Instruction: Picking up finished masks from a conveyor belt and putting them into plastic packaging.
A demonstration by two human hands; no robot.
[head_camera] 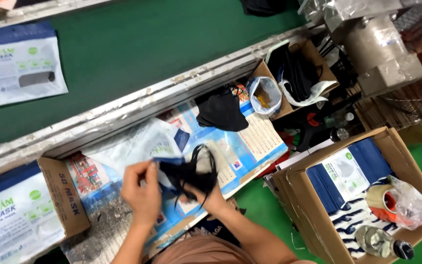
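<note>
My left hand [141, 190] grips the open edge of a white and blue pouch [137, 146] that lies on the work surface. My right hand [206, 195] holds a bundle of black face masks [189, 173] with their ear loops sticking up, right at the mouth of the pouch. The masks touch the pouch edge between both hands. A second stack of black masks [222, 111] lies further back on the paper-covered bench [250, 142].
A green conveyor belt [137, 49] runs along the far side with a filled pouch [18, 63] on it. Cardboard boxes stand around: one with pouches at left [23, 210], one with black masks at the back [296, 73], one at right [362, 190] with pouches and tape.
</note>
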